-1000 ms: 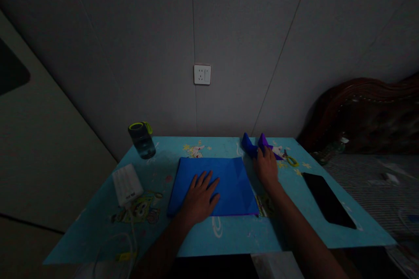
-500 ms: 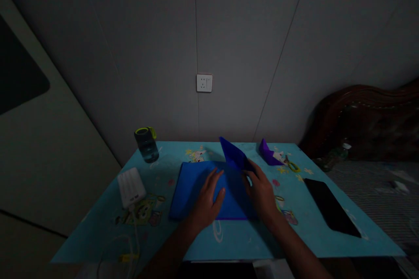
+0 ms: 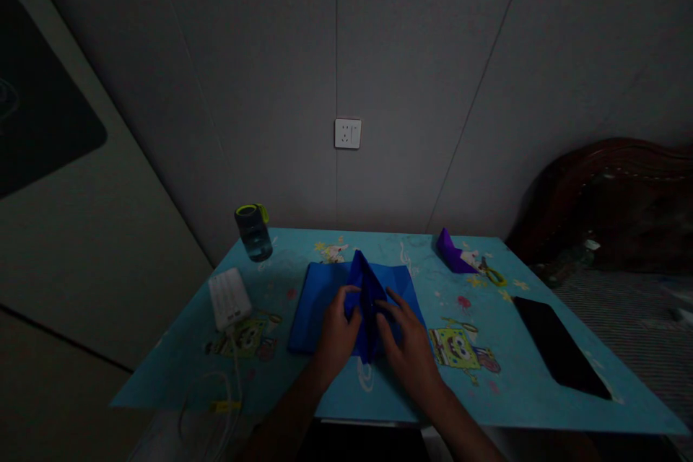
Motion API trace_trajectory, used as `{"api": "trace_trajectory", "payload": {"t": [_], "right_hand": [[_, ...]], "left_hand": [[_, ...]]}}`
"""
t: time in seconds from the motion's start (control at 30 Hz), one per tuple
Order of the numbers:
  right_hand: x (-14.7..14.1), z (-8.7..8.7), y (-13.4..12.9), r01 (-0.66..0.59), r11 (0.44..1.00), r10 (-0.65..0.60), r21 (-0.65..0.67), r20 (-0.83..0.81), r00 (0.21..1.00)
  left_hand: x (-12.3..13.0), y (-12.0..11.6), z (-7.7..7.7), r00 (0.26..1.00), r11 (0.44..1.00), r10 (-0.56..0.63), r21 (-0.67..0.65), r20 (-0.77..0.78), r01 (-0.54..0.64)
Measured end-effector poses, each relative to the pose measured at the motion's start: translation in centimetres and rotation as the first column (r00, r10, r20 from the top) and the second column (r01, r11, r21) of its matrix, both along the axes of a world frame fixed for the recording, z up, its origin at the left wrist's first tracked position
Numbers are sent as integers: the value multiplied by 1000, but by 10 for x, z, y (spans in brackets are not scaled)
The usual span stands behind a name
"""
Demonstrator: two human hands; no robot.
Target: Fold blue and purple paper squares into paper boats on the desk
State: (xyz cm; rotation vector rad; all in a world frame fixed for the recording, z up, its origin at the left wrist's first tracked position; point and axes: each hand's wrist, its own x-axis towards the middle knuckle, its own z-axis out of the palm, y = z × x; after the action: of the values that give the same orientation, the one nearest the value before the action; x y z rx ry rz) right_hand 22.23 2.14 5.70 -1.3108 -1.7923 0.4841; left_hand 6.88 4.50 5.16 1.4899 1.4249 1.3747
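Observation:
A folded dark-blue paper boat (image 3: 368, 296) stands on edge between my hands, its long opening turned up toward me. My left hand (image 3: 338, 328) grips its left side with thumb and fingers. On the right side, my right hand (image 3: 403, 339) has its fingers at the paper's open edge, holding that wall. Beneath lies a flat blue folder or stack of sheets (image 3: 319, 303), partly covered by the hands and the boat. Another paper boat, purple (image 3: 453, 256), sits at the back right of the table.
On the patterned blue table (image 3: 303, 390) stand a water bottle (image 3: 254, 234) and a white power bank (image 3: 229, 298) with a cable (image 3: 237, 368). Scissors (image 3: 492, 274) lie beside the purple boat. A black tablet or phone (image 3: 560, 346) lies at the right.
The blue boat has moved left and closer to me, turned so its length points toward me. My left hand has taken hold of it, having been open over the blue folder.

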Motion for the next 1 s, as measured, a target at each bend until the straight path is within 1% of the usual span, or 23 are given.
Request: {"api": "trace_trajectory", "payload": {"t": [0.07, 0.17, 0.27, 0.37, 0.53, 0.6, 0.67, 0.77, 0.87, 0.93, 1.0], "right_hand": [[-1, -1, 7, -10, 996, 3, -91, -81, 997], [-2, -4, 12, -32, 980, -10, -194, -210, 978], [-3, -7, 12, -22, 976, -46, -218, -301, 953], [-5, -10, 12, 12, 976, -86, -220, -330, 940], [-2, -22, 23, 107, 971, -177, -213, -346, 921], [2, -27, 28, 111, 972, -176, -207, -330, 928], [6, -29, 29, 113, 975, -163, -193, -266, 950], [8, -26, 25, 134, 975, -150, -179, -80, 985], [6, -18, 17, 176, 969, -165, -175, 77, 983], [6, -12, 13, 204, 961, -189, -189, 94, 978], [8, -8, 13, 186, 958, -188, -220, 13, 982]], "left_hand": [[2, -2, -2, 999, 1000, -28, 4, -22, 28], [3, -2, -5, 997, 1000, -15, 14, -76, 16], [2, 0, -7, 991, 1000, 17, 28, -130, -14], [1, 1, -7, 987, 999, 24, 29, -161, -19], [3, -4, -6, 973, 995, -42, 83, -225, 62], [4, -8, -5, 954, 989, -73, 103, -290, 107], [5, -11, -4, 930, 984, -96, 109, -355, 143], [6, -13, -4, 900, 984, -112, 80, -421, 160], [6, -12, -5, 885, 992, -101, 27, -455, 127], [5, -10, -6, 883, 995, -88, 3, -460, 101], [2, -8, -8, 894, 996, -78, -4, -441, 85]]}}
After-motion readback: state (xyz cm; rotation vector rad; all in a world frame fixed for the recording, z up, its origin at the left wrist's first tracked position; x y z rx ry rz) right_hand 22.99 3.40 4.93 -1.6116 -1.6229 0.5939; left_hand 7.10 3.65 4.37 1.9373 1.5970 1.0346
